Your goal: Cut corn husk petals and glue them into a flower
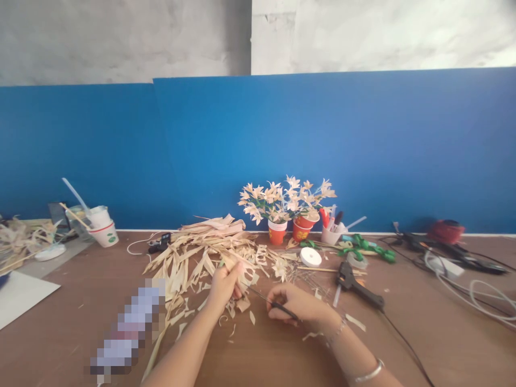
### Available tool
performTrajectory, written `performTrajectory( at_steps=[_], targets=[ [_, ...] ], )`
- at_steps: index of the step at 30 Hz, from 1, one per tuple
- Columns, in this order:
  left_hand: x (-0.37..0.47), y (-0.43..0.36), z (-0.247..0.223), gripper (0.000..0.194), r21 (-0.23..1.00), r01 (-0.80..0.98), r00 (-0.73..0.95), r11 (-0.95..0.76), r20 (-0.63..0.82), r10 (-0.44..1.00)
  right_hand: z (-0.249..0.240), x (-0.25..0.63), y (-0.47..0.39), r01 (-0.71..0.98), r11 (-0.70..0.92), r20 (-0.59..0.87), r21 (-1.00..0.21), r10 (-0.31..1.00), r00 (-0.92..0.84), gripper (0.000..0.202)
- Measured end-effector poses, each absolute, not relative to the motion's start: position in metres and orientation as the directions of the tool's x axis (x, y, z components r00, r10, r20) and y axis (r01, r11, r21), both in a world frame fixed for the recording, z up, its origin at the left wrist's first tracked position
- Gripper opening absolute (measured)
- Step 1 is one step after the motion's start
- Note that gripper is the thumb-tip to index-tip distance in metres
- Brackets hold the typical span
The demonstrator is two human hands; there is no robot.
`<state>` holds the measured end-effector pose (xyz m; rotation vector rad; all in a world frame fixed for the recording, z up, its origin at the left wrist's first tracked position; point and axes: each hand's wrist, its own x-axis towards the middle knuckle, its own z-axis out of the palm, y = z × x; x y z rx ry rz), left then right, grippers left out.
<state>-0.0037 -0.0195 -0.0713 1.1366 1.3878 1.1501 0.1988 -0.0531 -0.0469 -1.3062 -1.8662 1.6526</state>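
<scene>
My left hand [224, 287] is closed, thumb and fingers pinching a pale strip of dried husk [229, 261] over the front of the husk heap. My right hand [296, 302] grips dark-handled scissors [284, 310]. Their thin blades point left toward my left fingertips; whether they touch the strip I cannot tell. Behind my left hand spreads the heap of dry husks [189, 252]. Small cut scraps [243, 304] lie on the table below the blades. A husk flower [279, 267] rests just beyond, beside a scatter of thin wires [300, 277].
Husk flowers [292, 199] stand in red paper cups [276, 234] at the back. A white tape roll [310, 257], green tape [363, 247] and a corded glue gun [358, 285] lie right. White cables [479, 293] are farther right; a white cup [104, 235] is left.
</scene>
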Motion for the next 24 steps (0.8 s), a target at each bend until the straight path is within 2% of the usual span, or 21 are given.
performTrajectory(
  at_steps=[12, 24],
  targets=[
    [-0.004, -0.02, -0.072, 0.045, 0.993, 0.072, -0.073, 0.091, -0.085, 0.994, -0.044, 0.201, -0.051, 0.492, 0.082, -0.223, -0.866, 0.818, -0.53, 0.014],
    [-0.003, -0.023, -0.064, 0.044, 0.99, 0.065, -0.146, 0.129, -0.118, 0.982, -0.039, 0.198, -0.052, 0.51, 0.133, -0.173, -0.85, 0.844, -0.507, 0.013]
  ],
)
